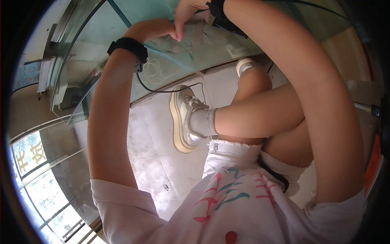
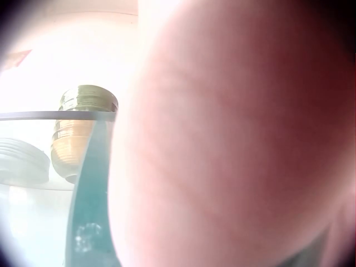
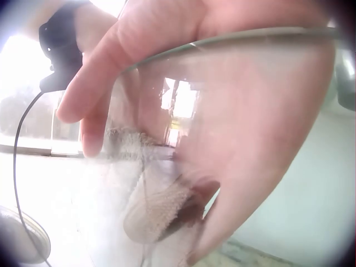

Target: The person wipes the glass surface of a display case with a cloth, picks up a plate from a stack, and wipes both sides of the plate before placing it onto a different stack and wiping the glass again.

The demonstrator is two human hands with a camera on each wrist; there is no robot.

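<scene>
In the head view a greyish cloth point(image 1: 197, 34) shows through the glass pane, below my right hand point(image 1: 191, 14). From the right wrist, my right hand point(image 3: 245, 105) straddles the pane's curved top edge point(image 3: 222, 40); its thumb lies on the near side, while its palm and fingers, seen through the glass, hold a beige fuzzy cloth point(image 3: 158, 214). My left hand point(image 1: 156, 29) reaches in beside the right one, fingertips close to it; its grip is hidden. Skin of the left hand point(image 2: 228, 133) fills most of the left wrist view.
Through the glass cabinet show a coiled white cable point(image 1: 152, 70) and stacked papers point(image 1: 46, 73). Stacked bowls point(image 2: 22, 161) and a ribbed jar-like object point(image 2: 83, 133) stand at the left. A black cable point(image 1: 162, 90) hangs from the left wrist above a shoe point(image 1: 185, 118) on the tiled floor.
</scene>
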